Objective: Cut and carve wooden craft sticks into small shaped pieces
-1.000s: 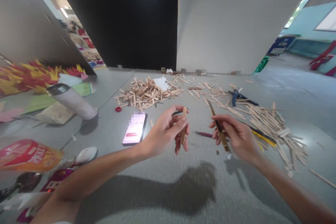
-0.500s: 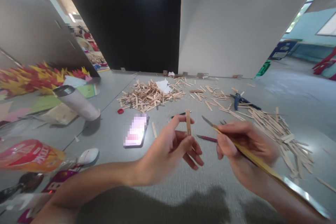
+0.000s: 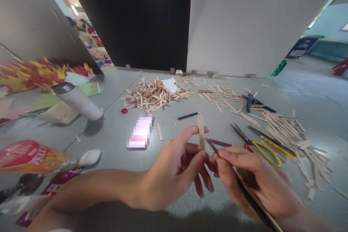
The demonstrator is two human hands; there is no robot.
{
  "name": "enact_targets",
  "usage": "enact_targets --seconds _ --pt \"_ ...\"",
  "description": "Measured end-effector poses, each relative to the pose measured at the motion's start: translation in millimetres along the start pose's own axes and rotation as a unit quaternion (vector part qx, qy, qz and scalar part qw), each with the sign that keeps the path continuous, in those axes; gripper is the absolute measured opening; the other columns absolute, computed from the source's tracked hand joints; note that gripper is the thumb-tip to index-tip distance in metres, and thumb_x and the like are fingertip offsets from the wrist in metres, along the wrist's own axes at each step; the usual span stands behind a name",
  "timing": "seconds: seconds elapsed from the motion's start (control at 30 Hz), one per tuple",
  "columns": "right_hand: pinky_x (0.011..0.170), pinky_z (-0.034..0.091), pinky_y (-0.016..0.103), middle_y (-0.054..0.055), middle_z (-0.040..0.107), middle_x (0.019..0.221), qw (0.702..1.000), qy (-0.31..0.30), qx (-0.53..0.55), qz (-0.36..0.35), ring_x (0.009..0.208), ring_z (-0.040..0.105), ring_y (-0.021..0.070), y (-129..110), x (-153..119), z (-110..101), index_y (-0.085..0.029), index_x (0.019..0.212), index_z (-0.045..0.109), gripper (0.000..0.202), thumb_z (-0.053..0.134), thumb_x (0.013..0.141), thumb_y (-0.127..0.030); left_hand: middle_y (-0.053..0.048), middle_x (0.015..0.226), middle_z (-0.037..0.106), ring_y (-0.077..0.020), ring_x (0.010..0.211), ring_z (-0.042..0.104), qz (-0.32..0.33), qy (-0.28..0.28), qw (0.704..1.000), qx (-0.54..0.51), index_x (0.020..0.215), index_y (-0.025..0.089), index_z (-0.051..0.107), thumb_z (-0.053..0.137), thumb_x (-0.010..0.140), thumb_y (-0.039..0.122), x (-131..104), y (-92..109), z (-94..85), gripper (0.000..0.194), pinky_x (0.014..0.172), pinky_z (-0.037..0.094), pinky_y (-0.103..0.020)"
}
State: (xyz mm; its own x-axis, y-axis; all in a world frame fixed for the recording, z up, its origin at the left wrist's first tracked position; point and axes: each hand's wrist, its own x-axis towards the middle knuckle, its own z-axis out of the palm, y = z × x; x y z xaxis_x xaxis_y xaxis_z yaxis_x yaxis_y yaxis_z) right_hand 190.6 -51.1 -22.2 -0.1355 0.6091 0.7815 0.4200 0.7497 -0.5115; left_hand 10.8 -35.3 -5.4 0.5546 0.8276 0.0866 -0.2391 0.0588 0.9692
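My left hand (image 3: 176, 168) grips a small wooden craft stick (image 3: 201, 127) upright between its fingers, with a dark mark low on the stick. In my right hand (image 3: 250, 179), held like a pen, is a slim pointed knife (image 3: 213, 147) with a long handle. Its tip lies right beside the stick's lower part; I cannot tell whether they touch. Behind the hands lie a dark red slim tool (image 3: 220, 143) and a black pen (image 3: 189, 116). Yellow-handled scissors (image 3: 265, 149) and a yellow-and-black cutter (image 3: 274, 140) rest beyond my right hand.
A heap of craft sticks (image 3: 152, 96) lies ahead, with another pile (image 3: 296, 137) at right near a blue hand tool (image 3: 249, 102). At left are a phone (image 3: 140, 132), a white mouse (image 3: 90, 157), a tumbler (image 3: 78, 101) and a bottle (image 3: 32, 156). Black and white panels (image 3: 231, 21) stand behind.
The knife has moved left, bringing its tip from apart to right beside the craft stick. My view has dipped slightly, and the scissors and cutter now show beyond my right hand.
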Motion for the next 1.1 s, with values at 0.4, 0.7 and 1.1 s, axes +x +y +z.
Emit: enact_targets --seconds 0.4,0.7,1.1 --pt "0.043 0.062 0.026 -0.003 0.076 0.069 0.997 0.011 -0.061 -0.036 0.047 0.07 0.0177 -10 6 -2 -0.031 0.112 0.062 0.023 0.056 0.102 -0.011 -0.003 0.081 0.071 -0.013 0.059 0.071 0.018 0.01 0.998 0.063 0.14 0.024 0.051 0.057 0.111 0.05 -4 -2 -1.5 0.04 0.055 0.058 -0.018" --pt "0.052 0.065 0.019 -0.001 0.08 0.074 0.993 -0.063 -0.085 -0.058 0.055 0.077 0.0157 -13 16 -12 -0.028 0.114 0.058 0.024 0.057 0.102 -0.007 -0.003 0.08 0.072 -0.0141 0.059 0.071 0.019 0.023 0.996 0.081 0.139 0.022 0.052 0.059 0.11 0.046 -3 1 -1.6 0.039 0.053 0.057 -0.019" --pt "0.046 0.063 0.024 -0.002 0.079 0.072 0.992 -0.076 -0.06 -0.078 0.053 0.074 0.0166 -12 15 -10 -0.027 0.118 0.062 0.036 0.059 0.094 0.0 -0.004 0.081 0.072 -0.0129 0.06 0.071 0.042 0.023 0.993 0.109 0.14 0.023 0.051 0.055 0.112 0.039 -3 -4 -2.4 0.033 0.052 0.055 -0.016"
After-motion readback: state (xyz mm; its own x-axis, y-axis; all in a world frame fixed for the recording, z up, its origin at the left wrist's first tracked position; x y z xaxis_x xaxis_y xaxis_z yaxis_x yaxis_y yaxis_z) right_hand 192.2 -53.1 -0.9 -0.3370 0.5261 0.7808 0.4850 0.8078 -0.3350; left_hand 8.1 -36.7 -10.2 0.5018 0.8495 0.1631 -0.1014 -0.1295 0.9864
